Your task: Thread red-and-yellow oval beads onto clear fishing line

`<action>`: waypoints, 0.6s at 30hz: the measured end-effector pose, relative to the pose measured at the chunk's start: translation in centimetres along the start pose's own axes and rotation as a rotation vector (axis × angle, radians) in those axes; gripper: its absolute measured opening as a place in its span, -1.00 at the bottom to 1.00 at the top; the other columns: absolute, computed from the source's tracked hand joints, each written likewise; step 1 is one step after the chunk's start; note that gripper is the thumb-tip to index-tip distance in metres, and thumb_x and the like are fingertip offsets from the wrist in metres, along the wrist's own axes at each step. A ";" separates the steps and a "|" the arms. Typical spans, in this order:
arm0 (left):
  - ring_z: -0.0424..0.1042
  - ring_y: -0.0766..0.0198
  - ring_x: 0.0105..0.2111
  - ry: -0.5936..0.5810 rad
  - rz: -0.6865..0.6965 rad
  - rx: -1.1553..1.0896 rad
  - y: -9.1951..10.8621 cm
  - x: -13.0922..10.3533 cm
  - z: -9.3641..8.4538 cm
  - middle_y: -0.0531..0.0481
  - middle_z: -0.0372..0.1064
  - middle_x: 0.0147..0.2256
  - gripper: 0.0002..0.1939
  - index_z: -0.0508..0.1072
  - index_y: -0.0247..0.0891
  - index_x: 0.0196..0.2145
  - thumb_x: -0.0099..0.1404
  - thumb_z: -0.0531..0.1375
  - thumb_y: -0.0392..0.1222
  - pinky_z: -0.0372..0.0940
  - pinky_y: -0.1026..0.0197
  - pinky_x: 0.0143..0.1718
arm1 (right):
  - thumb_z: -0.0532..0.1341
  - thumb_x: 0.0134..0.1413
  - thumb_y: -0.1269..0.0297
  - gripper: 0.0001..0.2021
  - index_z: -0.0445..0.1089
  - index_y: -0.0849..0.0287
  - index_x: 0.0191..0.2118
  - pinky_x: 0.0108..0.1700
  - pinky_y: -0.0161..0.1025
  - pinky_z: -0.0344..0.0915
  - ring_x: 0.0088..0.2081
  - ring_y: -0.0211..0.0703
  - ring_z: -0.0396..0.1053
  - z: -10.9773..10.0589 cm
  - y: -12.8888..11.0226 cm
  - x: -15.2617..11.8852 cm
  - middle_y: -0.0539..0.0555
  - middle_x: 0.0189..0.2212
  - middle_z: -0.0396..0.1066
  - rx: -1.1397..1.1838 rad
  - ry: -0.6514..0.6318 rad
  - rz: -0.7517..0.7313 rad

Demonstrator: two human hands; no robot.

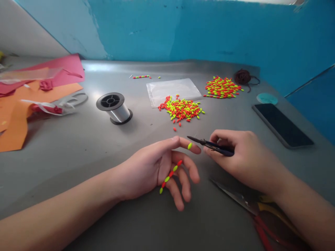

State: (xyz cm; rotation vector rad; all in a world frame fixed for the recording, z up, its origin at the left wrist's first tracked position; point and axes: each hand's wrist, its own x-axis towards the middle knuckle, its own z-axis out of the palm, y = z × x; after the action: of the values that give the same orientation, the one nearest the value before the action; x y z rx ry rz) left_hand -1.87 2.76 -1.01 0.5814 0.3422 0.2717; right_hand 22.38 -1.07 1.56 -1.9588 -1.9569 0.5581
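Observation:
My left hand is turned palm up, its thumb pressed against the index finger and the other fingers loosely curled. Across it runs a short string of red and yellow-green beads, the line itself too thin to make out. A single yellow-green bead shows against the index finger. My right hand is closed around small dark snips, their tips pointing left, just above the left index finger. Beneath the right wrist lie scissors with red and yellow handles, partly covered by the arm.
Loose beads lie heaped by a clear plastic bag. Beaded strands are piled farther right, near dark yarn. A phone rests at right. A spool of clear line stands left, beside orange paper.

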 end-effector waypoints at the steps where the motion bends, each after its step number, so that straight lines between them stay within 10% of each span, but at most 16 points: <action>1: 0.65 0.15 -0.37 0.005 0.003 -0.001 -0.1 0.0 0.0 -0.15 0.56 -0.24 -0.55 0.48 -0.18 0.04 0.63 -0.07 0.12 0.59 0.15 -0.39 | 0.29 0.11 0.04 -0.72 0.37 0.03 -0.52 -0.48 -0.21 0.07 -0.53 -0.20 0.18 -0.1 -0.1 0.0 -0.11 -0.66 0.32 -0.026 -0.014 0.007; 11: 0.66 0.18 -0.41 0.096 0.101 -0.006 -0.7 0.2 0.0 -0.15 0.58 -0.26 -0.62 0.45 -0.27 -0.10 0.67 -0.05 -0.01 0.62 0.09 -0.33 | 0.25 0.15 0.07 -0.70 0.44 0.00 -0.57 -0.50 -0.20 0.01 -0.53 -0.18 0.11 0.1 -1.3 0.1 -0.09 -0.65 0.28 -0.129 -0.132 0.095; 18: 0.56 0.05 0.21 0.255 0.165 0.017 -0.6 0.3 1.2 -0.23 0.59 0.11 -0.68 0.34 -0.25 -0.32 0.63 0.13 -0.09 0.49 0.07 0.13 | 0.25 0.07 0.14 -0.79 0.49 -0.01 -0.55 -0.47 -0.21 0.07 -0.46 -0.13 0.23 0.0 -1.8 0.7 -0.05 -0.63 0.31 -0.132 -0.189 0.199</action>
State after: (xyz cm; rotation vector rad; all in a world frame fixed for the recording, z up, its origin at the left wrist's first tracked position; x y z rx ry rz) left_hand -1.09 1.79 -0.51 0.5940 0.5446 0.5045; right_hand 20.81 -0.33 2.34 -2.2745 -1.9641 0.7040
